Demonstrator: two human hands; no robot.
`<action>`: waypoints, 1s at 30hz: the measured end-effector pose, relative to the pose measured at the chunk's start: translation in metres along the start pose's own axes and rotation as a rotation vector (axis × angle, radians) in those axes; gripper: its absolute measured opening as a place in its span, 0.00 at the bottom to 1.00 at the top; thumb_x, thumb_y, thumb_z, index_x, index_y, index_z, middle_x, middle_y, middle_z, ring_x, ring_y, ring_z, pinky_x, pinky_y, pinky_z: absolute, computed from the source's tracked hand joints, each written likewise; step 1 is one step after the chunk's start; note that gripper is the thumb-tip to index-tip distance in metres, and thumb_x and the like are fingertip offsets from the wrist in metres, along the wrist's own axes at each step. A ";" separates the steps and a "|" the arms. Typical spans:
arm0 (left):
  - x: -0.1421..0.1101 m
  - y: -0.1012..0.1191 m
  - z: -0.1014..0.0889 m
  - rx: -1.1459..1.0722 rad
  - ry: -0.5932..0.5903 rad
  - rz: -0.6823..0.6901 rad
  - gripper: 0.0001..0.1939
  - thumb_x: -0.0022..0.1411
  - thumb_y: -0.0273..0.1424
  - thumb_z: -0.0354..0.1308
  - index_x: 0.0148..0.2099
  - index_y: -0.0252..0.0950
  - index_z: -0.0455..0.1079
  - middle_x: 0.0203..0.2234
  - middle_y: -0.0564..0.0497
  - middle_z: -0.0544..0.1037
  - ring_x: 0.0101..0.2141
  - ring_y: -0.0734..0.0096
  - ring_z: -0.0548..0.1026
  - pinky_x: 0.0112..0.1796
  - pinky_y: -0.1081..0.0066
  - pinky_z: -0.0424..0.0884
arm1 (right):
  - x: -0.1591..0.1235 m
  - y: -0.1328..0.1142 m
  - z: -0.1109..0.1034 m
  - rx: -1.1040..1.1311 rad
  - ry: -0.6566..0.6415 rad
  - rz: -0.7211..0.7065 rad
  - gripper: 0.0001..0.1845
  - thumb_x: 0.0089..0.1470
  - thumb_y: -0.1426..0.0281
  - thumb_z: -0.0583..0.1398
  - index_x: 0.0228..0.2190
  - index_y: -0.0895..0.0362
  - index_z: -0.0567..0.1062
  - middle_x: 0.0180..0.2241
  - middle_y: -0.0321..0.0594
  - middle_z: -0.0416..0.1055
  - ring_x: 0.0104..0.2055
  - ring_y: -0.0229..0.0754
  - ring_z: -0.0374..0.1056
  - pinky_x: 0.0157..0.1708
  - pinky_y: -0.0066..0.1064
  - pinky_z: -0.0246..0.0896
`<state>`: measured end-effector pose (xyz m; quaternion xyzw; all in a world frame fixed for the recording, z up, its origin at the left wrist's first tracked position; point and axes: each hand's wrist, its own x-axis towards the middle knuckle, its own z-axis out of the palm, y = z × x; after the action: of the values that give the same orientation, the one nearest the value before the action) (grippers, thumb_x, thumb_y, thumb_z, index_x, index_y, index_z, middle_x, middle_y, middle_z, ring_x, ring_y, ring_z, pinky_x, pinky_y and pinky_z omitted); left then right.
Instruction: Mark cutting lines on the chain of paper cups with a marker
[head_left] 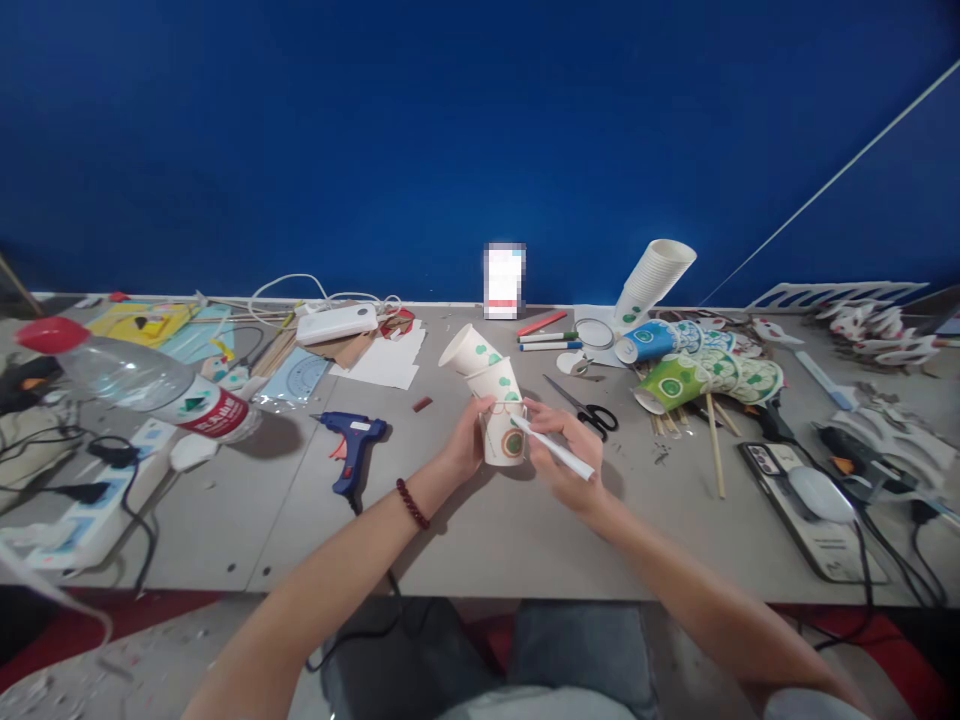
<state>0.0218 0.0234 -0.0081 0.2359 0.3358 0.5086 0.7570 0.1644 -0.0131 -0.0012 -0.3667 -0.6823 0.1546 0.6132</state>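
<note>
**Cup chain joined, marking on the lowest cup looks partly done**

The left hand (466, 440) has its grip closed around the side of a bent chain of paper cups (495, 382), held up over the bench (247, 520) in front of the person. The right hand (561, 478) grips a white pen (564, 454), its tip at or very near the lowest cup (497, 452); contact is hard to tell.

What looks done: the white cups are fitted into one another in a curve, the end one opening up and to the left. Thin lines run across the lowest cup, beside its round brown print. Farther right, a blue cup chain (649, 341) and a green cup chain (679, 382) lie already joined.

What looks left: the marking seems under way, judging by the pen's place, though how much remains cannot be told. No drawn lines can be made out on the upper cups. A tall stack of cups (652, 283) leans beyond the blue chain, not made into a curve. The scissors (598, 415) and the glue gun (358, 430) lie out of hand, on either side of the work.
</note>
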 end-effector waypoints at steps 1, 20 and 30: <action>0.000 0.000 0.000 0.001 -0.001 -0.001 0.19 0.48 0.42 0.65 0.36 0.31 0.77 0.30 0.45 0.81 0.31 0.63 0.76 0.38 0.66 0.69 | 0.000 0.000 0.000 -0.002 -0.001 0.004 0.04 0.54 0.74 0.60 0.32 0.53 0.72 0.30 0.40 0.76 0.46 0.54 0.79 0.41 0.41 0.77; 0.001 0.002 -0.003 -0.018 -0.016 -0.035 0.19 0.49 0.41 0.65 0.36 0.30 0.77 0.30 0.44 0.81 0.31 0.61 0.76 0.37 0.65 0.68 | -0.001 0.002 -0.002 -0.016 -0.003 0.052 0.01 0.55 0.70 0.59 0.31 0.52 0.70 0.29 0.38 0.75 0.45 0.54 0.79 0.38 0.39 0.76; 0.003 0.000 -0.004 -0.031 0.004 -0.039 0.18 0.48 0.40 0.65 0.36 0.31 0.76 0.29 0.45 0.81 0.30 0.63 0.75 0.37 0.64 0.68 | 0.001 0.001 -0.002 0.002 0.020 0.066 0.05 0.54 0.70 0.61 0.30 0.52 0.68 0.27 0.37 0.75 0.42 0.56 0.80 0.36 0.40 0.77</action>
<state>0.0196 0.0264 -0.0111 0.2164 0.3341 0.4993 0.7696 0.1667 -0.0122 -0.0006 -0.3900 -0.6636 0.1721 0.6148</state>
